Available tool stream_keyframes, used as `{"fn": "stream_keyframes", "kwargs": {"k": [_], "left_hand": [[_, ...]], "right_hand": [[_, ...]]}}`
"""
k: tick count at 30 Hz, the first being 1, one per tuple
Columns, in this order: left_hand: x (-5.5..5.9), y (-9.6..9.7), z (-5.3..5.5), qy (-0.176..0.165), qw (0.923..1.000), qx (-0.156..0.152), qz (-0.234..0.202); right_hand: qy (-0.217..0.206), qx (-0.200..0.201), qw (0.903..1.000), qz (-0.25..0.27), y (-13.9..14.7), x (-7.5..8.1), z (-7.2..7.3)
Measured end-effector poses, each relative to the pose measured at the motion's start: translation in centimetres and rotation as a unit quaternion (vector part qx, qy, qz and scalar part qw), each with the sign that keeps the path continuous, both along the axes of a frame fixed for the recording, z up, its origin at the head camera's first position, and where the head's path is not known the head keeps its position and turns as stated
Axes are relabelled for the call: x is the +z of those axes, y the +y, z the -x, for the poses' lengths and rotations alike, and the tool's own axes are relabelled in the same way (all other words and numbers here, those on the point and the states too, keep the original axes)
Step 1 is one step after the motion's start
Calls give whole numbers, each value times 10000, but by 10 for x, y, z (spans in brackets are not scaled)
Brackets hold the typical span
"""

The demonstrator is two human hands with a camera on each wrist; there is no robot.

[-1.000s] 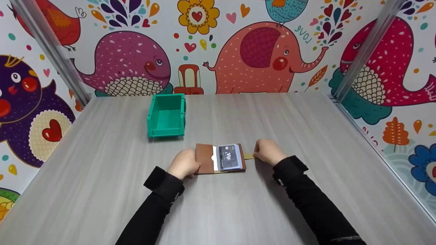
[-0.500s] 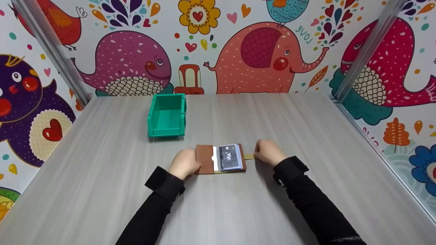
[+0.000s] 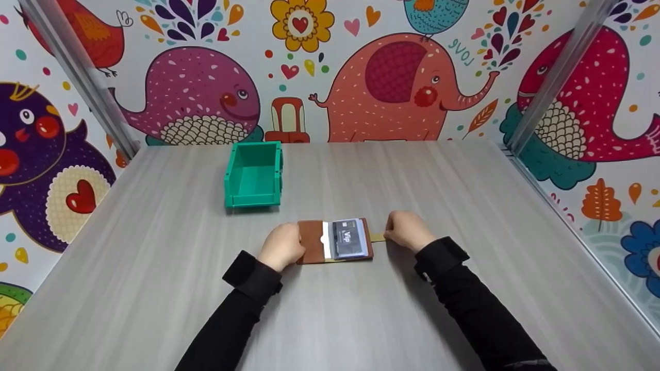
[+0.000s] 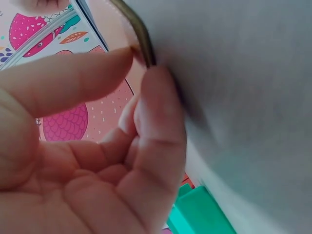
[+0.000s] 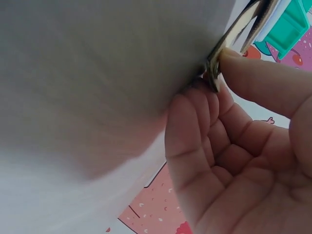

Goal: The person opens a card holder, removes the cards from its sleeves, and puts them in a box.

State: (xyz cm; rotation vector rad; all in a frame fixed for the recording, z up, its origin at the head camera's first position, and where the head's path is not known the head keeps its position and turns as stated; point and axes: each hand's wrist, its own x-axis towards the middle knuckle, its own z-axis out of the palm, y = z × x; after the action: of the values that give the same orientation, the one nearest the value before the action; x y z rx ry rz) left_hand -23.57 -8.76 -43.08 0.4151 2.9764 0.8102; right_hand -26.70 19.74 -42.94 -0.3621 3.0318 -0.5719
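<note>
A brown card holder (image 3: 312,243) lies spread on the table, with clear plastic sleeves and a dark card marked "VIP" (image 3: 346,238) on its right half. My left hand (image 3: 281,247) pinches the outer edge of the left cover between thumb and fingers. In the left wrist view that cover edge (image 4: 140,33) runs up from the fingertips. From the right side a yellowish strap (image 3: 377,237) sticks out, and my right hand (image 3: 410,231) pinches its end. The right wrist view shows the strap (image 5: 234,36) between thumb and fingers, close over the table.
A green plastic bin (image 3: 253,175) stands behind the card holder, to the left. The light wood-grain table (image 3: 330,319) meets printed cartoon walls (image 3: 309,72) at the back and sides, with metal posts (image 3: 85,82) at the corners.
My left hand and the left cover's outer corner have shifted very slightly. The right hand keeps its pinch on the strap, and the bin stays where it was.
</note>
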Motion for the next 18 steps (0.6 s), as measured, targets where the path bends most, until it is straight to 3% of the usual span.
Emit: {"fn": "stream_keyframes", "kwargs": {"k": [6, 11, 18], "left_hand": [[0, 1, 0, 13, 10000, -4, 51], [0, 1, -1, 34, 10000, 13, 90], [0, 1, -1, 79, 9999, -7, 143]], "right_hand": [[460, 122, 9988, 135, -6, 5, -2], [955, 615, 9925, 459, -14, 8, -2], [960, 1186, 9853, 768, -24, 9, -5]]}}
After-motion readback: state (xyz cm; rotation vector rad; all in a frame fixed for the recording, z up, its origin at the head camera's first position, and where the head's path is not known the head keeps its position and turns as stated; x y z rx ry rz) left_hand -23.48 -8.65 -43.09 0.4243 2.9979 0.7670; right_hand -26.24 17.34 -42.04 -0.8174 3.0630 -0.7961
